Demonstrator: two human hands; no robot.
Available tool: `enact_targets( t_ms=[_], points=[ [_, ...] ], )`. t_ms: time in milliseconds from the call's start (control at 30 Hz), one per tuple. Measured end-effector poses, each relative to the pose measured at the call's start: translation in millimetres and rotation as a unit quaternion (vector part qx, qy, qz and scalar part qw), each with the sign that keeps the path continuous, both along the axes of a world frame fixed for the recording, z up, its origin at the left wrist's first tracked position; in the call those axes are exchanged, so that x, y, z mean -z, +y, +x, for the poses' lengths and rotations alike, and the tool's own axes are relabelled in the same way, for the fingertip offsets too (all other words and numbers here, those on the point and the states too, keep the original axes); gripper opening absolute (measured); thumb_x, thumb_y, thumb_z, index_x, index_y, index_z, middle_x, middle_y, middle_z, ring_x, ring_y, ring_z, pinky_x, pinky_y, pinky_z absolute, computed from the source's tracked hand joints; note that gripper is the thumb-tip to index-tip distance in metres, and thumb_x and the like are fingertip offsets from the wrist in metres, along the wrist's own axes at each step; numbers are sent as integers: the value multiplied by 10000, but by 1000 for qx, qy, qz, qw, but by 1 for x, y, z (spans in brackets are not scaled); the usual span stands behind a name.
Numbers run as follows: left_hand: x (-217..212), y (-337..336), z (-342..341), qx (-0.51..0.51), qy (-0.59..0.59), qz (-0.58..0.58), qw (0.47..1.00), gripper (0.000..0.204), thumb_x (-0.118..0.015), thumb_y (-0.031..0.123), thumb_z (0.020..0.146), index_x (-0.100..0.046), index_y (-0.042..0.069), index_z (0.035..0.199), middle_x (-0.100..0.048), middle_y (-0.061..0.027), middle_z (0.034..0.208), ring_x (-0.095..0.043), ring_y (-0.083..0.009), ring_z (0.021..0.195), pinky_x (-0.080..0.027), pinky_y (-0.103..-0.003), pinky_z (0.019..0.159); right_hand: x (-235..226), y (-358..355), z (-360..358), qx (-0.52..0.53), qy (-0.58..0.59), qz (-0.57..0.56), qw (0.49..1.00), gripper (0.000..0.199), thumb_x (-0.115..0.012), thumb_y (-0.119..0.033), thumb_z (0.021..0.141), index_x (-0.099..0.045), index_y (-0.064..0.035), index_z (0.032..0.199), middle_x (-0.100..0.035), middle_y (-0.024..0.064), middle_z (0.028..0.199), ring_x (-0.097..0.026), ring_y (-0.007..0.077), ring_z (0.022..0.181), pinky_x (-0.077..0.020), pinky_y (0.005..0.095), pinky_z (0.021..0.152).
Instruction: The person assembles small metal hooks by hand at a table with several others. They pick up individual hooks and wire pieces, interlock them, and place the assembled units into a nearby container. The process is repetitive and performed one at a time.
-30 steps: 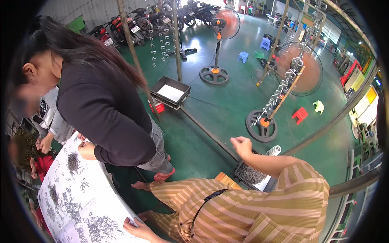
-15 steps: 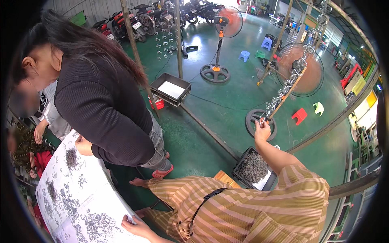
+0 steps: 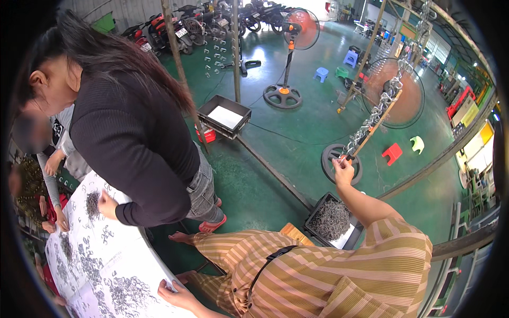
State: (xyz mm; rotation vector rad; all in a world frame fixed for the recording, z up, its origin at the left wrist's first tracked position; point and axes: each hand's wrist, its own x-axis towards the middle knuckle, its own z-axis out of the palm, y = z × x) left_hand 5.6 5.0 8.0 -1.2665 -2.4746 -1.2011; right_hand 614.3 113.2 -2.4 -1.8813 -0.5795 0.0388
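Note:
My right hand (image 3: 343, 170) is stretched out to the right, its fingers pinched on a small shiny metal piece at the lower end of a hanging strand of bent metal hooks (image 3: 377, 110). The fingertips partly cover that piece. At the lower left, my left hand (image 3: 177, 297) rests with parted fingers on the edge of a white-covered table (image 3: 154, 265), holding nothing. Loose small hooks (image 3: 130, 294) lie scattered over the table near it. Below my right forearm, a black crate (image 3: 313, 225) holds a heap of thin dark metal pieces (image 3: 330, 220).
A co-worker in a black sweater (image 3: 127, 143) leans over the table on the left; other people sit beyond. Uprights (image 3: 236, 53), a floor bar (image 3: 275, 175) and a black tray (image 3: 225, 114) stand ahead. Two fans (image 3: 286, 58), stools (image 3: 392, 153) and motorbikes (image 3: 180, 32) are farther off.
My right hand stays at the strand's lower end, and my left has barely moved. The co-worker's hand is now at a dark pile; another person's arm reaches onto the table.

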Motion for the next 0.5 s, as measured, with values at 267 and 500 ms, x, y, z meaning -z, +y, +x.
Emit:
enact_targets(
  t_ms=[267, 500],
  points=[
    [3, 0, -3, 0, -20, 13, 1000, 268, -646, -3, 789, -577, -1, 1048, -563, -135, 1041, -561, -299, 904, -461, -372, 800, -21, -3, -7, -108, 107, 17, 988, 231, -760, -164, 828, -688, 34, 924, -621, 1, 706, -573, 70, 592, -491, 220, 556],
    [-3, 0, 3, 1, -27, 14, 1000, 261, -636, 0, 795, -575, -8, 1048, -567, -146, 1025, -571, -318, 949, -462, -398, 839, -6, -3, 5, -117, 93, 12, 989, 191, -743, -106, 830, -694, 44, 938, -679, 57, 803, -639, 109, 632, -557, 248, 582]
  ],
)
